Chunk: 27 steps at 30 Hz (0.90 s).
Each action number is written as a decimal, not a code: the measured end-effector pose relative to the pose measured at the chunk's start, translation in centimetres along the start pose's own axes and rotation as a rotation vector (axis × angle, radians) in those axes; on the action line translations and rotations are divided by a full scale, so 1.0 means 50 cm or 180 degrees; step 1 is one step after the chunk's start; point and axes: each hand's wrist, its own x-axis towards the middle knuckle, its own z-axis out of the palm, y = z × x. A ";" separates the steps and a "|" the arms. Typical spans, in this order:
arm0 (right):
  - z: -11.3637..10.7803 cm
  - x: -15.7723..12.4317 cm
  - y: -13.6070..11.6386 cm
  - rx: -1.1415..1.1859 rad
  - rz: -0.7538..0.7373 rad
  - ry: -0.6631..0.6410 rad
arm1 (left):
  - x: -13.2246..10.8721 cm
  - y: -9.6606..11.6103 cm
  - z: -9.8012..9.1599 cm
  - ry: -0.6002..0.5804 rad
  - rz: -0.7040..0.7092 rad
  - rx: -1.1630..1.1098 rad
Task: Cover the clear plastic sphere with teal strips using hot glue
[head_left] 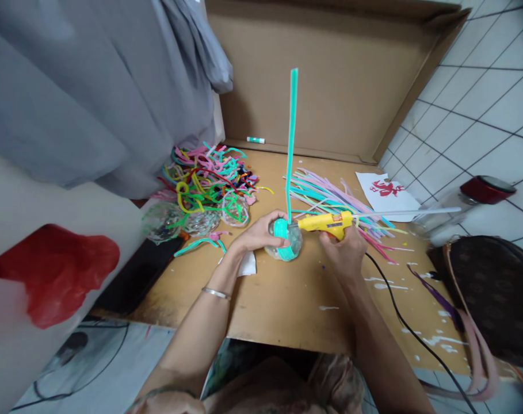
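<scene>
My left hand [265,233] is closed around a small clear plastic piece [296,241], perhaps a bottle bottom, partly wrapped in a turquoise pipe cleaner [292,138]. The pipe cleaner's free end stands straight up from the piece. My right hand [345,250] grips a yellow glue gun [330,223] by its handle. Its nozzle points left and meets the piece close to the base of the upright strip. A long clear glue stick [412,213] sticks out from the gun's back. The fingers of my left hand partly cover the wrapped piece.
Tangled coloured pipe cleaners [209,172] and clear plastic pieces [203,221] lie at left. Straight pipe cleaners [321,192] spread behind the gun. A glue tube [255,140], printed paper [384,195], a bottle [488,190], a brown bag [494,293] and a black cord [390,307] surround the workspace.
</scene>
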 end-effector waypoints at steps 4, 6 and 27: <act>-0.005 0.000 -0.003 0.0004 0.0027 -0.0130 | 0.000 -0.001 0.002 -0.0033 0.0020 -0.0024; -0.006 0.001 -0.004 -0.0018 0.0038 -0.0163 | 0.000 -0.003 0.002 -0.0021 0.0015 -0.0051; -0.010 0.002 0.001 -0.0031 0.0122 -0.0195 | 0.000 -0.001 0.003 -0.0086 -0.0020 -0.0097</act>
